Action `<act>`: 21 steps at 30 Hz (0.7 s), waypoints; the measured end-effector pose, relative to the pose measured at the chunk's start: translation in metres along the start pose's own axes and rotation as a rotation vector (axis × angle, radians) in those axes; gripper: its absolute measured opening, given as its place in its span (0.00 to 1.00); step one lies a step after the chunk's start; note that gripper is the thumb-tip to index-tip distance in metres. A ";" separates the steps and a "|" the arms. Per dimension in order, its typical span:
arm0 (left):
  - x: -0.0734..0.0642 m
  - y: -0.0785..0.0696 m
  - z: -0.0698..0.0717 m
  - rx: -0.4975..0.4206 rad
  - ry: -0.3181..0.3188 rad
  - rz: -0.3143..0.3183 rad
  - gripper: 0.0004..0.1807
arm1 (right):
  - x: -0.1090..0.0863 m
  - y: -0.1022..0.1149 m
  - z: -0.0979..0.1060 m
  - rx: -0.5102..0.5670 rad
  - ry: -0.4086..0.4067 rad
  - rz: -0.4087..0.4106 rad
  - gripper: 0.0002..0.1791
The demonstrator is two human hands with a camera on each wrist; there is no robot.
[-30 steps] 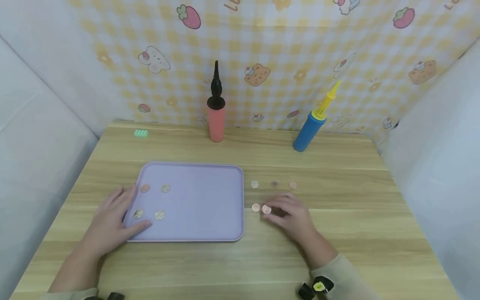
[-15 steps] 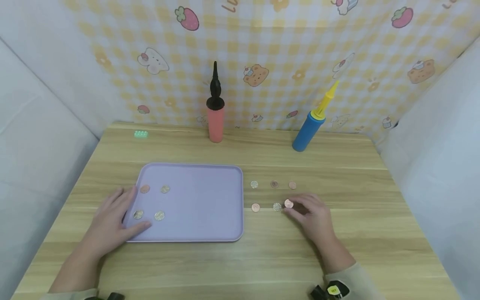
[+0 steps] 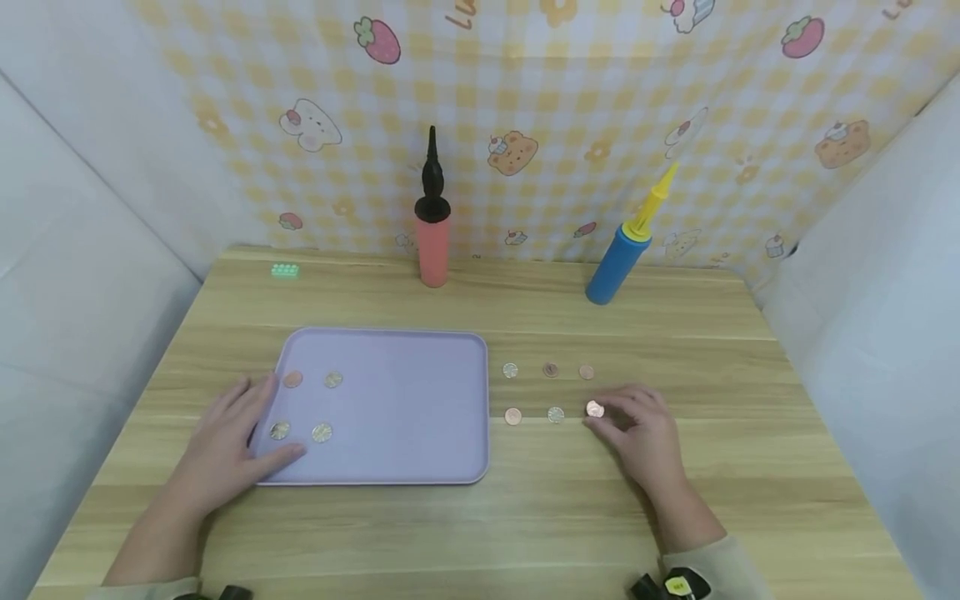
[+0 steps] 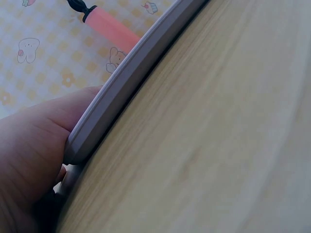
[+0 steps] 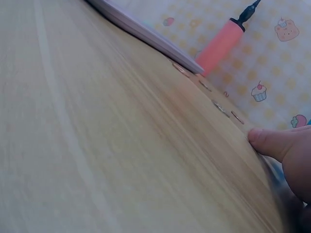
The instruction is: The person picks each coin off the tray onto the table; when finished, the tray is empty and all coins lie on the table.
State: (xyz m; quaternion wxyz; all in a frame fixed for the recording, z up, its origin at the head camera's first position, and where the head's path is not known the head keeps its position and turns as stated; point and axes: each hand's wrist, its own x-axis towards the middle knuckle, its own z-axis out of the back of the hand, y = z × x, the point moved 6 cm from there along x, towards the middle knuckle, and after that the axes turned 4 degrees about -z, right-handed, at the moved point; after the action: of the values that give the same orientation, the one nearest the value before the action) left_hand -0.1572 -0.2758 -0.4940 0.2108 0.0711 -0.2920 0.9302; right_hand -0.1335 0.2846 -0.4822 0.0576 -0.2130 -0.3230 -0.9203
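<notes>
My right hand (image 3: 640, 429) pinches a copper coin (image 3: 595, 409) between thumb and fingertips, at the right end of the near row of coins. Beside it in that row lie a silver coin (image 3: 556, 415) and another copper coin (image 3: 513, 416). My left hand (image 3: 228, 446) rests on the left side of the lilac tray (image 3: 405, 400), its fingers extended along the edge and the thumb over the near left corner. In the left wrist view, the thumb (image 4: 73, 109) lies across the tray's rim. The right thumb (image 5: 272, 143) shows in the right wrist view, its fingertips mostly hidden.
Several coins lie at the tray's left end, among them a silver coin (image 3: 322, 432). A far row has a silver coin (image 3: 510, 370) and two reddish ones. A pink hand pump (image 3: 432, 250), a blue hand pump (image 3: 617, 265) and a green brick (image 3: 285, 271) stand behind.
My right hand has moved right along the near row with the copper coin. The silver coin, earlier hidden by the hand, now shows. The left hand stays on the tray.
</notes>
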 end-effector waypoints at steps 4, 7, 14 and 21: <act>0.000 -0.001 0.000 -0.001 0.002 0.001 0.63 | 0.000 0.000 -0.001 0.006 0.046 -0.015 0.18; 0.001 -0.002 0.001 -0.004 0.002 0.003 0.62 | 0.000 0.000 -0.002 0.008 0.074 -0.031 0.18; 0.000 -0.002 0.001 -0.002 -0.004 0.009 0.62 | 0.000 0.001 -0.003 0.000 0.110 -0.067 0.15; 0.001 0.000 -0.001 0.006 0.004 0.008 0.62 | 0.001 0.001 -0.002 -0.013 0.118 -0.055 0.14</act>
State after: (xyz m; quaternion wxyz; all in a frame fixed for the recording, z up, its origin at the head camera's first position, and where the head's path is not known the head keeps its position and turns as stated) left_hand -0.1581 -0.2755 -0.4946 0.2073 0.0687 -0.2889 0.9321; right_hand -0.1347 0.2823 -0.4831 0.0501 -0.1497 -0.3190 -0.9345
